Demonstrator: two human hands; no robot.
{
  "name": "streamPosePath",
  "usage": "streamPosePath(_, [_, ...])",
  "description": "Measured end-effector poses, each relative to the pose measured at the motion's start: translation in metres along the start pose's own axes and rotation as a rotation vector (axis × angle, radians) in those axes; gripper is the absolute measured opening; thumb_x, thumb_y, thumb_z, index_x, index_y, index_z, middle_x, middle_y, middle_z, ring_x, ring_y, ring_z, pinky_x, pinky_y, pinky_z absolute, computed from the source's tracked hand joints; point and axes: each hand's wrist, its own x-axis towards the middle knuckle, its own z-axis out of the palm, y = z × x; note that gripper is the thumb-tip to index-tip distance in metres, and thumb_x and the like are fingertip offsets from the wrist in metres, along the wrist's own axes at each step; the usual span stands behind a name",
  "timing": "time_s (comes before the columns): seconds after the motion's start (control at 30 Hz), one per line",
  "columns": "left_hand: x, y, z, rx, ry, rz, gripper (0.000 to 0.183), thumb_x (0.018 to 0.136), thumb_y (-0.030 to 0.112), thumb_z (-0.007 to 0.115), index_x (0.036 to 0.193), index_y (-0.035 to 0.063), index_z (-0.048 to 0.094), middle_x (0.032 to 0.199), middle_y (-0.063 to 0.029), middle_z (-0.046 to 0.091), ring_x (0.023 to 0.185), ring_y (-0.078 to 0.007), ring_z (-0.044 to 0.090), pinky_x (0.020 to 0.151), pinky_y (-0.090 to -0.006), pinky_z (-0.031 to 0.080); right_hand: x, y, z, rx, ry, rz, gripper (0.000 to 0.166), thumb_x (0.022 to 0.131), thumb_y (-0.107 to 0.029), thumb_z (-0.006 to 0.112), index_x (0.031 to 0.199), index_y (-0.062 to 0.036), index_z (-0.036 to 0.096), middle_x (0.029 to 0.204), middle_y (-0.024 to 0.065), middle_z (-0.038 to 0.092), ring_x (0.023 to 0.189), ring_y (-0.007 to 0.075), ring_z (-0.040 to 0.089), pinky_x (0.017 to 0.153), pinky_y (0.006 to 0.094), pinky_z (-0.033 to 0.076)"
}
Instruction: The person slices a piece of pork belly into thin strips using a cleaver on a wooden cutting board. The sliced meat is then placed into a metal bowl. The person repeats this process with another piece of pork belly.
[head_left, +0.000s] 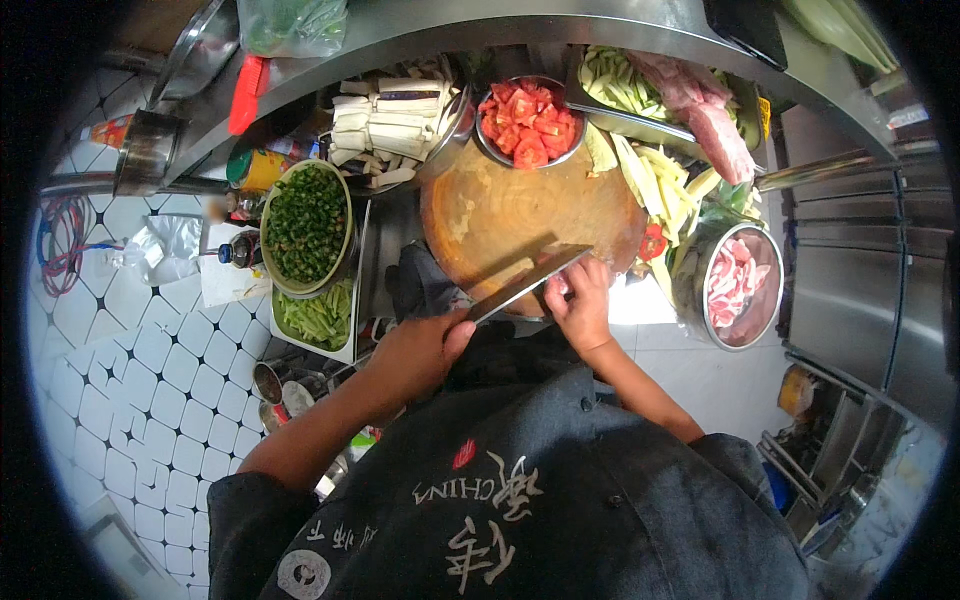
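Note:
My left hand (420, 352) grips the handle of a kitchen knife (517, 289) with a broad blade. Its blade slants up to the right over the near edge of a round wooden chopping board (525, 206). Close against the blade's far end is my right hand (585, 304), its fingers curled at the board's near right edge. Something small and pinkish shows by those fingertips, too hidden to tell what it is. Beyond the board stands a metal bowl of cut tomatoes (529, 124). Pale vegetable strips (664, 184) lie along its right side, near a red slice (652, 242).
At right stands a steel bowl with sliced raw meat (735, 281). A steel tray (637, 127) holds green slices, a slab of raw meat (705, 112) over it. Leftward are cut eggplant (390, 120), a bowl of chopped greens (309, 225) and a tray of green strips (315, 315). A steel shelf edge (525, 30) arches above.

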Motion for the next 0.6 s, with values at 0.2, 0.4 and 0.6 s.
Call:
streamPosePath(0.2, [0.086,-0.018,0.046,-0.076,0.116,0.185,0.044,0.105,0.043,0.046,0.124,0.0089,0.066,0.103,-0.0255,0.071,0.098,-0.0462,0.067,0.085,-0.0534,0.052,0.003,-0.001,-0.001,0.015,0.008,-0.036,0.028,0.079,-0.008,0.075,0.106,-0.0066,0.069,0.108,0.0148,0.062,0.101,0.0373,0.057,0.088,0.0455,0.048])
streamPosePath(0.4, [0.096,-0.01,0.027,-0.086,0.142,0.257,0.044,0.104,0.045,0.047,0.112,0.007,0.069,0.095,-0.0263,0.07,0.093,-0.0464,0.067,0.082,-0.0547,0.052,0.002,0.007,0.002,0.029,0.029,-0.014,0.031,0.08,-0.01,0.074,0.11,-0.006,0.066,0.11,0.0157,0.061,0.1,0.0384,0.056,0.088,0.0462,0.046])
streamPosePath(0.6, [0.016,0.005,0.002,-0.014,0.028,0.097,0.04,0.105,0.039,0.048,0.122,0.0073,0.065,0.101,-0.0262,0.07,0.097,-0.0479,0.066,0.084,-0.0534,0.052,-0.001,0.0,-0.003,-0.017,-0.037,0.044,0.03,0.081,-0.01,0.073,0.111,-0.0109,0.072,0.109,0.0144,0.062,0.1,0.0378,0.057,0.088,0.0456,0.048])
